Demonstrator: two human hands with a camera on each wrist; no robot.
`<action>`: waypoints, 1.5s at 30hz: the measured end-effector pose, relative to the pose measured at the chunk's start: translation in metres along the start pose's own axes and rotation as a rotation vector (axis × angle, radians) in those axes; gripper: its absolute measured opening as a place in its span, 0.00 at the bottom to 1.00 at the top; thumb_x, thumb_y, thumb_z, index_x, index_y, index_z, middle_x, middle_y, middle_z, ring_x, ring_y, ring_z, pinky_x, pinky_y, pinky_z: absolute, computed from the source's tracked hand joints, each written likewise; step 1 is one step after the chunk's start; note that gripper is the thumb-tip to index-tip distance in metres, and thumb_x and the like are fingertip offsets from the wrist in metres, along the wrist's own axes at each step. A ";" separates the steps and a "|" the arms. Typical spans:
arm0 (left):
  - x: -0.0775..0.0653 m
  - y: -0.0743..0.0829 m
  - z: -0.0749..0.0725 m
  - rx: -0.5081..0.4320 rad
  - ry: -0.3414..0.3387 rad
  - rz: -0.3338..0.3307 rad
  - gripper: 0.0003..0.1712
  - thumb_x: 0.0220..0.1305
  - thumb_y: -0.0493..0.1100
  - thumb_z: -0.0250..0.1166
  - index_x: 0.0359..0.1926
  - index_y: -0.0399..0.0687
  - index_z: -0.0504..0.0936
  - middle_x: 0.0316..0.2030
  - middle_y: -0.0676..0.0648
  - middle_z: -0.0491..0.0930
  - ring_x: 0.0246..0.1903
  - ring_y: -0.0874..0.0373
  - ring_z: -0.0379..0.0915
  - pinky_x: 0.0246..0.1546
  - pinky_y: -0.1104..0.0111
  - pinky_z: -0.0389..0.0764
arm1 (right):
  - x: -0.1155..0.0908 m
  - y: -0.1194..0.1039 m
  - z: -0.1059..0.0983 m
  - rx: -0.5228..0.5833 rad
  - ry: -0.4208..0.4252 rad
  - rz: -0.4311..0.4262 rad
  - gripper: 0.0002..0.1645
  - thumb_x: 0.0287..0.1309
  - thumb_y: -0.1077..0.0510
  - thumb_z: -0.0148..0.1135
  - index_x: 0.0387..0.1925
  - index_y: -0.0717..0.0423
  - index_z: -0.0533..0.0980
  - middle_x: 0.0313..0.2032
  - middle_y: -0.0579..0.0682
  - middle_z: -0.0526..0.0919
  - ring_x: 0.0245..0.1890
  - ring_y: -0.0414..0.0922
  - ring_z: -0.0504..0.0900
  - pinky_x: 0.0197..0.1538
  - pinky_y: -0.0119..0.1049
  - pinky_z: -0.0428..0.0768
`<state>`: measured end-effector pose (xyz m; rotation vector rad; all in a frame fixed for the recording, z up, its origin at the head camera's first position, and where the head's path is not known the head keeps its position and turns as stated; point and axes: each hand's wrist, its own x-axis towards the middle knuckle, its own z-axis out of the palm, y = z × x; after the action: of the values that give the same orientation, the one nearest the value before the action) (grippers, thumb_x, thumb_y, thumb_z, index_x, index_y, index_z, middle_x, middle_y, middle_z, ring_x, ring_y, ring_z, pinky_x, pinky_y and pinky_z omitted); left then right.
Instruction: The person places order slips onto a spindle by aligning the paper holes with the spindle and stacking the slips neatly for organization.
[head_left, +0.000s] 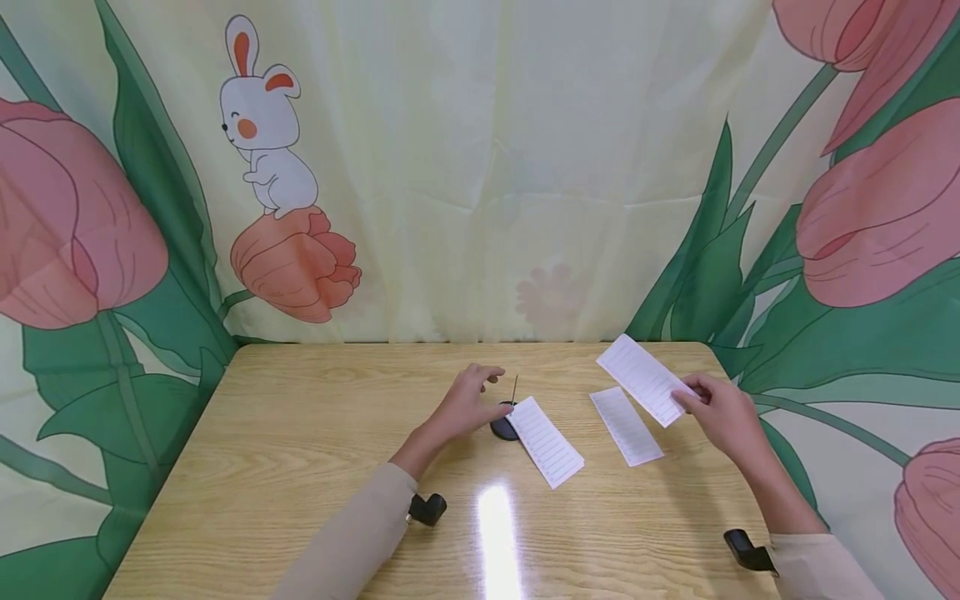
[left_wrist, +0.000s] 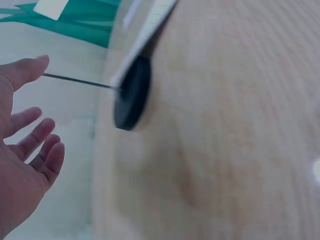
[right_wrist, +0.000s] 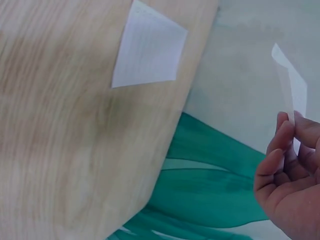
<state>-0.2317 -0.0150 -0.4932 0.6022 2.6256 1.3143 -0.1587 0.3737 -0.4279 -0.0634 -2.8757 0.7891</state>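
Observation:
A bill spike with a round black base (head_left: 504, 429) stands on the table, its thin metal pin (left_wrist: 80, 80) pointing up. One printed paper slip (head_left: 546, 442) lies at the spike, its upper end over the base. My left hand (head_left: 463, 404) is beside the pin with its fingers spread and loosely bent; in the left wrist view the thumb tip overlaps the pin's upper end. Thumb and fingers of my right hand (head_left: 723, 412) pinch the lower end of another lined paper slip (head_left: 645, 379), raised above the table. A further slip (head_left: 626, 427) lies flat below it.
The wooden table (head_left: 300, 467) ends at a far edge in front of a curtain (head_left: 450, 167) printed with tulips and a rabbit. Black wrist mounts (head_left: 427, 510) sit at both sleeves. A bright light reflection shows on the near tabletop.

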 end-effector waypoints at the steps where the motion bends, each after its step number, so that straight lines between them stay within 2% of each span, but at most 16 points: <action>1: 0.000 0.003 -0.002 -0.003 0.009 0.009 0.37 0.62 0.48 0.76 0.70 0.46 0.75 0.58 0.42 0.75 0.55 0.43 0.73 0.52 0.53 0.79 | 0.000 -0.003 -0.001 0.000 0.004 -0.006 0.16 0.72 0.55 0.63 0.49 0.66 0.81 0.35 0.58 0.86 0.30 0.47 0.76 0.27 0.33 0.71; 5: 0.002 0.012 -0.011 -0.024 0.045 0.053 0.35 0.63 0.46 0.75 0.69 0.44 0.76 0.58 0.42 0.77 0.56 0.39 0.74 0.54 0.53 0.78 | 0.000 -0.015 -0.005 0.004 0.027 -0.032 0.16 0.71 0.56 0.64 0.49 0.66 0.82 0.36 0.60 0.87 0.30 0.48 0.76 0.27 0.33 0.71; 9: 0.003 0.022 -0.017 -0.007 0.083 0.100 0.30 0.66 0.46 0.73 0.66 0.45 0.78 0.58 0.44 0.79 0.54 0.45 0.77 0.54 0.55 0.79 | 0.001 -0.024 -0.009 0.004 0.041 -0.061 0.15 0.71 0.57 0.65 0.48 0.66 0.82 0.36 0.60 0.87 0.30 0.48 0.77 0.28 0.32 0.72; 12: 0.005 0.031 -0.019 0.006 0.104 0.118 0.26 0.69 0.48 0.70 0.65 0.46 0.79 0.56 0.45 0.81 0.52 0.49 0.78 0.52 0.57 0.81 | 0.002 -0.032 -0.011 0.008 0.035 -0.075 0.16 0.71 0.56 0.65 0.49 0.66 0.82 0.37 0.61 0.87 0.31 0.48 0.78 0.29 0.32 0.73; 20: 0.014 0.058 -0.027 -0.073 0.169 0.181 0.18 0.75 0.47 0.64 0.59 0.45 0.83 0.47 0.47 0.86 0.46 0.52 0.81 0.43 0.63 0.82 | 0.002 -0.052 -0.010 0.071 -0.002 -0.080 0.15 0.71 0.58 0.64 0.51 0.66 0.81 0.40 0.62 0.87 0.34 0.50 0.79 0.30 0.30 0.76; 27: 0.021 0.072 -0.027 -0.112 0.150 0.172 0.15 0.75 0.46 0.64 0.57 0.46 0.85 0.44 0.49 0.85 0.43 0.55 0.79 0.37 0.68 0.79 | 0.001 -0.065 -0.002 0.146 -0.032 -0.102 0.15 0.69 0.60 0.66 0.52 0.66 0.81 0.40 0.61 0.87 0.33 0.49 0.79 0.31 0.28 0.77; 36: 0.027 0.086 -0.026 -0.148 0.156 0.189 0.12 0.74 0.43 0.65 0.51 0.42 0.87 0.39 0.49 0.86 0.39 0.57 0.77 0.31 0.72 0.74 | 0.000 -0.080 0.005 0.177 -0.042 -0.118 0.14 0.68 0.60 0.67 0.51 0.66 0.82 0.39 0.59 0.87 0.33 0.47 0.79 0.34 0.27 0.78; 45: 0.027 0.088 -0.027 -0.212 0.168 0.146 0.07 0.72 0.39 0.65 0.46 0.42 0.88 0.37 0.47 0.87 0.35 0.57 0.76 0.30 0.73 0.74 | 0.001 -0.089 0.012 0.233 -0.059 -0.131 0.14 0.68 0.62 0.66 0.51 0.66 0.82 0.40 0.60 0.87 0.34 0.51 0.82 0.34 0.28 0.80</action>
<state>-0.2391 0.0241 -0.4058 0.6877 2.5607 1.7306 -0.1613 0.2907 -0.3926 0.1772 -2.7841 1.1076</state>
